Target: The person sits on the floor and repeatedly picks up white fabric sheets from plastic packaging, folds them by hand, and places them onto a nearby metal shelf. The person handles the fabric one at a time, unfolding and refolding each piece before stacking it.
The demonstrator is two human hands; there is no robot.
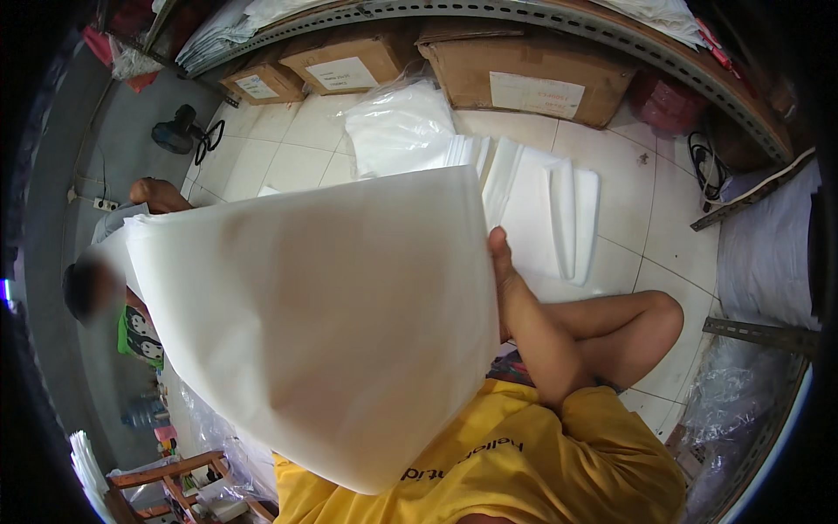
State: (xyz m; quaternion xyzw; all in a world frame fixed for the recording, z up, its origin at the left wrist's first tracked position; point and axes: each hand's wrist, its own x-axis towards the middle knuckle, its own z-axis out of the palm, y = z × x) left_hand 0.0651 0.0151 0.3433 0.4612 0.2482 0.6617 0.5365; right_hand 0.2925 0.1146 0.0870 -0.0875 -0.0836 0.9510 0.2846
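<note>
Large white translucent sheet stack (323,323) held upright, right hand (502,262) gripping its edge, left hand hidden.

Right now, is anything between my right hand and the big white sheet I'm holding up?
No. Your right hand already grips the right edge of the large white sheet, thumb on its rim, with nothing between them. The sheet itself hides your left hand from view.
</note>
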